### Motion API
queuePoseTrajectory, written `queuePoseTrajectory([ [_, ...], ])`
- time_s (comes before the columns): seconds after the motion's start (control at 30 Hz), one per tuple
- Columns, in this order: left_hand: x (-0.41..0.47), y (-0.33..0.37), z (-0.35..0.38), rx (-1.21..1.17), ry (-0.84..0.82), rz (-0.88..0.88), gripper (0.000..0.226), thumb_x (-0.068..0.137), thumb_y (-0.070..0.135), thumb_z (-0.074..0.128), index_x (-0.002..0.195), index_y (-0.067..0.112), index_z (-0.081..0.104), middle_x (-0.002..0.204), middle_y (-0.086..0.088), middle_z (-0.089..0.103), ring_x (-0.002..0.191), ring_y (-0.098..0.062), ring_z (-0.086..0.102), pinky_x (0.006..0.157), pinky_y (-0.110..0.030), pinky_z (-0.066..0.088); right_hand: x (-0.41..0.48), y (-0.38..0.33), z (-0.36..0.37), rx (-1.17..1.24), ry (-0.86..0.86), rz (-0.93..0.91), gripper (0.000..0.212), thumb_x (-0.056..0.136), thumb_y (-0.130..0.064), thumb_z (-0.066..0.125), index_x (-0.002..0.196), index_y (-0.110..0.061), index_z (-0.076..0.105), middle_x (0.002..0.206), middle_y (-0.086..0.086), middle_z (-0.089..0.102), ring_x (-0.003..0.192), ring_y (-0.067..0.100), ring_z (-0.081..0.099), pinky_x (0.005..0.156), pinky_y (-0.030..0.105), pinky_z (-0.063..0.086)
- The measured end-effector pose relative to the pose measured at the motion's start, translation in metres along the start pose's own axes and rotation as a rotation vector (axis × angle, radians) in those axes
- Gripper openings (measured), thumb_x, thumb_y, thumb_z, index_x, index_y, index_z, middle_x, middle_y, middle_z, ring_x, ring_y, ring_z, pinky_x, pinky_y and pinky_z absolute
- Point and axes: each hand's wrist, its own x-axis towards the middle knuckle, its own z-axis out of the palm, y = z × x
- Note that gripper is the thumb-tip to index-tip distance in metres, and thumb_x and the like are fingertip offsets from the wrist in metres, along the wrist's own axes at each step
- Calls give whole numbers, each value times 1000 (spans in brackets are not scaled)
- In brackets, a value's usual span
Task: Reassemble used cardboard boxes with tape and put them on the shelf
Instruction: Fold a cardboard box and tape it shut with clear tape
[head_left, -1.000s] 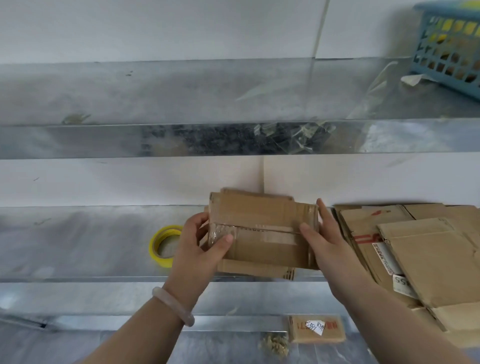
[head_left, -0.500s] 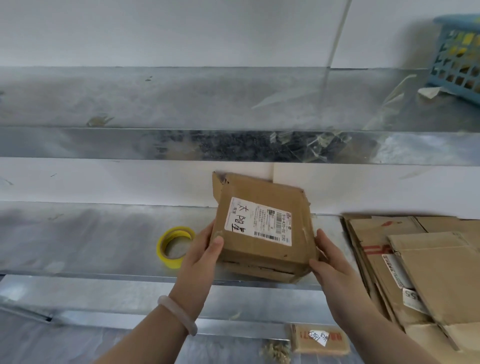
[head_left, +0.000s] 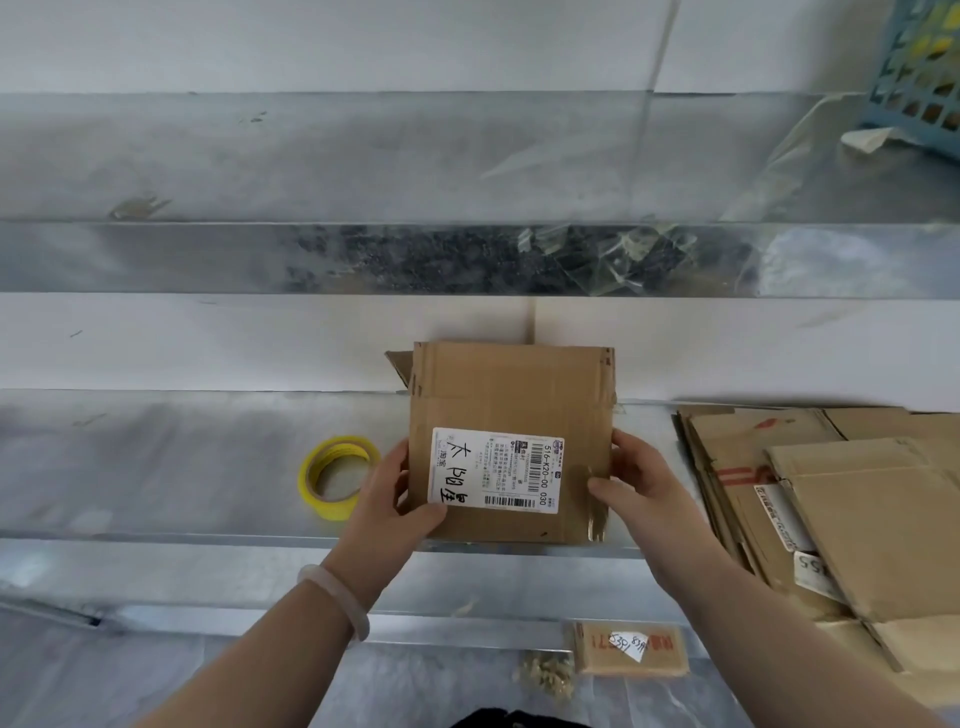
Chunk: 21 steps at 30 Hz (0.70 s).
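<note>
Both hands, left hand (head_left: 387, 499) and right hand (head_left: 641, 486), grip labelled cardboard box (head_left: 511, 410) by its sides above metal shelf (head_left: 156, 467), yellow tape roll (head_left: 335, 475) nearby.

Person, head view. Two bare forearms, entering at 7 and 5 o'clock, end in the left hand (head_left: 387, 499) and right hand (head_left: 644, 499). A smooth, pale, milky-translucent bangle (head_left: 337, 597), rounded in section, circles the left wrist, at 7 o'clock from frame centre. A sliver of black garment (head_left: 514, 719) shows at 6 o'clock, on the bottom edge.

Soft, even daylight, dull glare on the metal shelf (head_left: 156, 467), wide-angle bowing at the edges, slight softness.
</note>
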Motion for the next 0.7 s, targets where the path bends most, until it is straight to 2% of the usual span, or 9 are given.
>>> queuePoseTrajectory([
  [0.1, 1, -4, -6, -80, -17, -13, 75, 60, 23, 69, 133, 22, 50, 122, -6, 67, 114, -21, 62, 96, -40, 53, 2, 6, 0, 34, 6, 18, 44, 91, -3, 58, 115, -39, 60, 107, -21, 69, 103, 0, 63, 97, 35, 52],
  [0.2, 2, -11, -11, -101, -29, -5, 76, 59, 25, 67, 132, 15, 48, 123, -6, 66, 116, -21, 61, 95, -39, 53, 0, 12, -3, 95, 22, 27, 42, 96, -1, 47, 115, -33, 66, 107, -17, 70, 105, 3, 65, 96, 32, 50],
  [0.3, 4, -17, -15, -134, -6, -13, 65, 60, 7, 56, 124, 13, 51, 117, -7, 67, 112, -21, 62, 84, -30, 54, -2, 15, -7, 202, 16, 34, 44, 99, 1, 37, 112, -26, 70, 109, -10, 71, 106, 7, 66, 93, 26, 49],
  [0.4, 7, -21, -18, -152, 9, -27, 55, 66, 1, 46, 120, 8, 53, 114, -12, 67, 109, -25, 61, 89, -40, 52, 0, 20, -9, 264, 23, 47, 42, 100, 1, 35, 112, -18, 71, 111, -3, 72, 107, 12, 67, 92, 28, 51],
  [0.5, 5, -29, -25, -155, 22, -83, 28, 91, -6, 45, 117, -1, 52, 103, -5, 68, 107, -34, 61, 86, -42, 54, -2, 28, -10, 282, 14, 84, 38, 102, -1, 35, 109, -11, 71, 109, 2, 74, 106, 16, 68, 95, 32, 53],
  [0.57, 0, -33, -27, -92, -9, -117, 32, 97, -10, 41, 122, 8, 51, 110, -1, 68, 114, -30, 61, 87, -37, 56, -5, 34, -11, 259, -9, 104, 33, 104, -7, 36, 108, -8, 69, 106, 5, 74, 104, 19, 69, 93, 34, 55],
  [0.63, -6, -32, -27, -38, -47, -132, 44, 96, -8, 46, 130, 19, 47, 122, -3, 65, 122, -22, 58, 92, -30, 53, -8, 34, -11, 242, -19, 120, 31, 106, -16, 36, 110, -9, 66, 104, 4, 74, 103, 20, 69, 86, 32, 59],
  [0.7, -9, -25, -27, -90, -57, -168, 36, 101, 5, 41, 129, 27, 49, 130, -1, 61, 125, -16, 55, 101, -37, 48, -6, 28, -13, 198, -32, 108, 30, 105, -26, 37, 115, -18, 65, 107, 0, 73, 104, 18, 68, 87, 35, 58],
])
